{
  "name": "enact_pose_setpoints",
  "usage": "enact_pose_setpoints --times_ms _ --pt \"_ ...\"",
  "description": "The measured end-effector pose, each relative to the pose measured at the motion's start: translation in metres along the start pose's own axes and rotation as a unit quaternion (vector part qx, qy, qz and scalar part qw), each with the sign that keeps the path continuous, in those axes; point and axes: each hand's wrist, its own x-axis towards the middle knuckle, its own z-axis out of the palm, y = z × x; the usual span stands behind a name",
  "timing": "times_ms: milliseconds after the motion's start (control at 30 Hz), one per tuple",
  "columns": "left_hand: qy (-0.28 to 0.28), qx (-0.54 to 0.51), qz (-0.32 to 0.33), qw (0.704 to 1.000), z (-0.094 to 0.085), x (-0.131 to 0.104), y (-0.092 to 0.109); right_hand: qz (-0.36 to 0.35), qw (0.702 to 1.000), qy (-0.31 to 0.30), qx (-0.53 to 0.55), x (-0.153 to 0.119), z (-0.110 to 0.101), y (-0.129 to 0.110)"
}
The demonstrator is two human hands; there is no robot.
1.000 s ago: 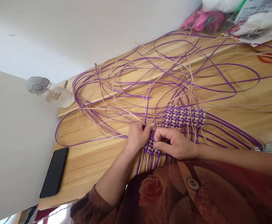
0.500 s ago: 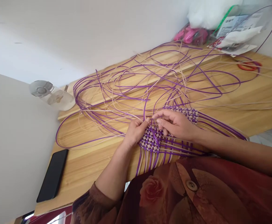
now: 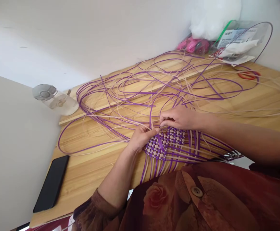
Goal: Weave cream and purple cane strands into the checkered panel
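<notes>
A purple and beige woven piece [image 3: 155, 148] lies on the table near my body, with a second woven patch [image 3: 176, 135] joined on its right. Long purple and beige strands run out from it on all sides. My left hand [image 3: 141, 137] is closed on the upper left edge of the weave, its thumb pressed on top. Just right of that thumb, my right hand [image 3: 178, 118] pinches a strand at the upper edge; the fingertips partly hide it. A wider purple strip [image 3: 160, 143] slants across the weave.
Loose strands [image 3: 130, 91] spread in loops over the back of the wooden table [image 3: 87, 173]. A black phone [image 3: 51, 183] lies at the left edge, a clear bottle [image 3: 58, 99] behind it. Red-handled scissors [image 3: 248, 74] and plastic bags [image 3: 238, 43] are at the back right.
My right hand has closed from spread fingers into a pinch at the weave's upper edge, its forearm now higher. More of the right-hand woven patch shows. The view has shifted slightly.
</notes>
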Motion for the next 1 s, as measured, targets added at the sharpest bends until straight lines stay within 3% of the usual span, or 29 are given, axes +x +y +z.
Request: enact_pose_setpoints --times_ms 100,167,200,300,367,500,600,733,867,1000 --pt "0.012 0.012 -0.007 1.0 0.001 0.001 -0.003 0.06 0.996 0.026 -0.055 -0.001 -0.015 0.043" --pt "0.032 0.029 -0.004 0.999 0.002 0.003 -0.005 0.167 0.971 0.107 -0.13 -0.008 -0.032 0.079" --pt "0.037 0.04 -0.002 0.998 0.002 0.003 -0.005 0.198 0.962 0.119 -0.145 -0.014 -0.041 0.096" --pt "0.019 0.075 -0.009 0.997 0.0 0.003 -0.002 0.262 0.95 0.082 -0.15 -0.031 -0.057 0.122" --pt "-0.026 0.104 -0.018 0.994 -0.006 0.0 0.005 0.276 0.947 0.081 -0.139 -0.038 -0.056 0.116" --pt "-0.09 0.184 -0.004 0.979 -0.023 -0.006 0.018 0.284 0.934 0.172 -0.131 -0.043 -0.04 0.075" --pt "-0.085 0.203 -0.018 0.975 -0.028 -0.006 0.02 0.248 0.94 0.192 -0.135 -0.05 -0.023 0.037" --pt "-0.046 0.183 -0.016 0.982 -0.021 -0.003 0.013 0.191 0.964 0.149 -0.111 -0.063 0.016 0.0" --pt "-0.028 0.194 0.013 0.981 -0.014 -0.001 0.008 0.168 0.958 0.133 -0.191 -0.06 0.048 0.001" --pt "-0.034 0.208 0.029 0.977 -0.02 -0.003 0.012 0.059 0.976 0.11 -0.179 -0.04 0.049 0.024"
